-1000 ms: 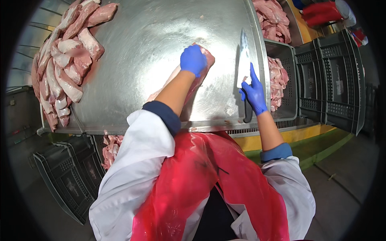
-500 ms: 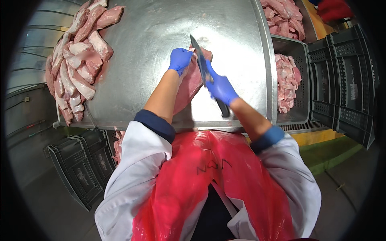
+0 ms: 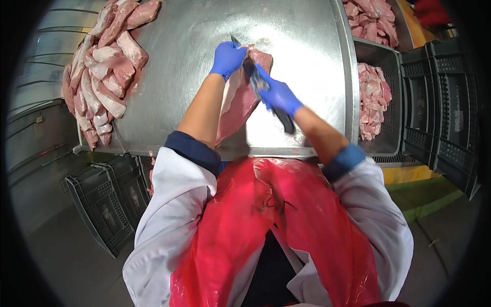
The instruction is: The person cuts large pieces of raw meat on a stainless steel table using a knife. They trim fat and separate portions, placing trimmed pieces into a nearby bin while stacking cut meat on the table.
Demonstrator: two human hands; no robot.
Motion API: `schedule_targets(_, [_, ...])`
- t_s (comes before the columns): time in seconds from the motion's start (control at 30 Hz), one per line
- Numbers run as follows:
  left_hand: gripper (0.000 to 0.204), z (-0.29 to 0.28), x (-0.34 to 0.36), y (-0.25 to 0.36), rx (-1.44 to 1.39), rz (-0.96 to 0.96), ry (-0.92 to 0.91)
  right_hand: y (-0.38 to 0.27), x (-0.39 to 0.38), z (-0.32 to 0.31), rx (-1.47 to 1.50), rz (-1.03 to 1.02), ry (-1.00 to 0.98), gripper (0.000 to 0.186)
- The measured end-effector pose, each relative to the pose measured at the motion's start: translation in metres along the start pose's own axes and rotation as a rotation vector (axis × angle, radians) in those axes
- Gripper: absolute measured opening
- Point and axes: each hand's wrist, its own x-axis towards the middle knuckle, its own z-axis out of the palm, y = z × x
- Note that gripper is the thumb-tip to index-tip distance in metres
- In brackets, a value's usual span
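Note:
A long piece of raw meat [image 3: 238, 110] with a pale strip along its left side lies on the steel table [image 3: 184, 61]. At its far end my left hand [image 3: 227, 59], in a blue glove, pinches a bit of the meat's edge between closed fingers. My right hand [image 3: 280, 97], also gloved in blue, is closed round the dark handle of a knife [image 3: 252, 74]. The blade lies slantwise over the far part of the meat, its tip passing behind my left fingers. How deep the edge sits in the meat is hidden.
A heap of raw meat pieces [image 3: 105, 71] lies at the table's left side. Beyond the raised right rim, a grey crate [image 3: 389, 102] holds meat trimmings [image 3: 372, 100], with another filled container behind. Dark crates [image 3: 447, 107] stand at far right, and another crate [image 3: 110, 204] at lower left.
The knife has swung its tip leftward across the meat, behind my left hand. My right hand has moved slightly up with it. The whole view has shifted a little.

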Motion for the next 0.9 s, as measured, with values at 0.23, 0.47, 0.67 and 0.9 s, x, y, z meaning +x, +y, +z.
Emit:
schedule_targets(0.23, [0.024,-0.039,0.021,0.04,-0.161,0.126,-0.02,0.001,0.015,-0.018,-0.021,0.028,-0.004,0.074])
schedule_targets(0.47, [0.014,-0.092,-0.009,0.048,-0.28,0.191,0.041,-0.022,0.059,-0.021,0.024,-0.056,0.084,0.077])
schedule_targets(0.67, [0.005,-0.122,-0.087,-0.027,-0.49,0.152,0.169,-0.014,-0.019,-0.022,-0.083,0.096,-0.115,0.072])
schedule_targets(0.9, [0.016,-0.098,-0.145,-0.093,-0.36,-0.027,0.164,-0.001,0.0,-0.012,-0.199,0.042,-0.055,0.074])
